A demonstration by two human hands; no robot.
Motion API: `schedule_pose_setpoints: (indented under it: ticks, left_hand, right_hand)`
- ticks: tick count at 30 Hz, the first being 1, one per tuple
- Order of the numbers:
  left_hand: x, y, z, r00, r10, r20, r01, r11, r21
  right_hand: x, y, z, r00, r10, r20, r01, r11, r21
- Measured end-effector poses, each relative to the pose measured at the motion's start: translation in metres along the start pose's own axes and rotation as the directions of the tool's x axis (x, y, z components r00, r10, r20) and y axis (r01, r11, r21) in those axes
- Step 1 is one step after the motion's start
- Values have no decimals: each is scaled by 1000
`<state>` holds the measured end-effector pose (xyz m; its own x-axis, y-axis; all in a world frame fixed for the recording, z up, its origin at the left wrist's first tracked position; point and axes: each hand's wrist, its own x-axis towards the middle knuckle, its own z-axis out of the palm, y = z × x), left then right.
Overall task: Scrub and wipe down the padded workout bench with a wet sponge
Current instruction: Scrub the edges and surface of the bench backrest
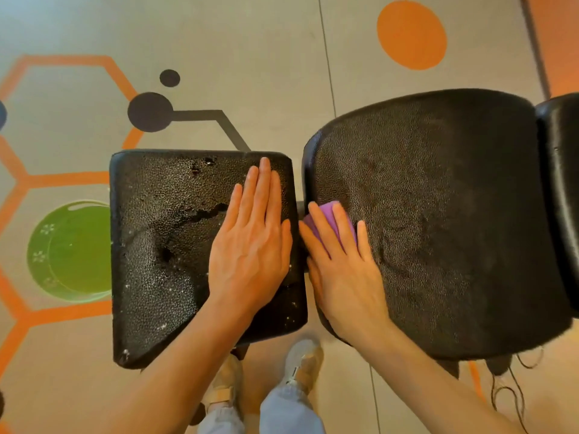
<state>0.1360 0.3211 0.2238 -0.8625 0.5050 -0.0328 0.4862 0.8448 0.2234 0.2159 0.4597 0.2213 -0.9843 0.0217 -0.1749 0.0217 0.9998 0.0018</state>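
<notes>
1. The grey floor (250,42) bears orange hexagon lines and dark dots
2. The larger black padded bench cushion (454,214) lies on the right, wet and pebbled
3. The smaller black textured seat pad (163,245), cracked and torn in places, sits just beside it on the left
4. A round green plastic basin (69,252) stands on the floor, partly under the seat pad's left edge
5. The left hand (250,242) lies flat, fingers straight, on the seat pad
6. The right hand (341,261) presses the purple sponge (326,211) with straight fingers onto the larger cushion's left edge
</notes>
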Motion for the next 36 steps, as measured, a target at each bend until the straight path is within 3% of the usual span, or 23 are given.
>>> schedule_pose_setpoints:
  ticks: [2, 6, 8, 11, 18, 23, 25, 30, 33, 36]
  left_hand:
    - [1, 0, 0, 1000, 5, -3, -5, 1000, 0]
    - [0, 1, 2, 1000, -4, 1, 4, 1000, 18]
    - [1, 1, 1, 1000, 3, 5, -3, 1000, 16]
    - [1, 0, 2, 1000, -6, 9, 6, 1000, 19]
    - [1, 1, 3, 1000, -5, -3, 5, 999, 43]
    - [1, 1, 1, 1000, -10, 7, 10, 999, 44]
    - [1, 1, 1, 1000, -5, 9, 5, 999, 44]
    - [0, 3, 1, 1000, -2, -2, 2, 998, 69]
    - [1, 3, 0, 1000, 3, -11, -2, 998, 60]
    - [1, 1, -1, 1000, -9, -6, 9, 997, 76]
  right_hand:
    - [14, 8, 2, 1000, -7, -14, 7, 1000, 26]
    - [96, 15, -15, 980, 168, -105, -159, 984, 84]
    - [61, 10, -7, 979, 164, -119, -155, 984, 83]
    - [-36, -4, -1, 991, 133, -8, -132, 989, 67]
    - [40, 2, -1, 988, 137, -64, -130, 986, 101]
    - [-71, -10, 10, 999, 38, 15, -39, 997, 69]
    - [-49, -2, 11, 1000, 28, 0, -28, 997, 69]
    - [63, 8, -6, 968, 224, -114, -208, 968, 140]
    - [-15, -1, 6, 990, 129, -60, -121, 986, 116]
    - [-75, 7, 8, 998, -67, 21, 65, 994, 89]
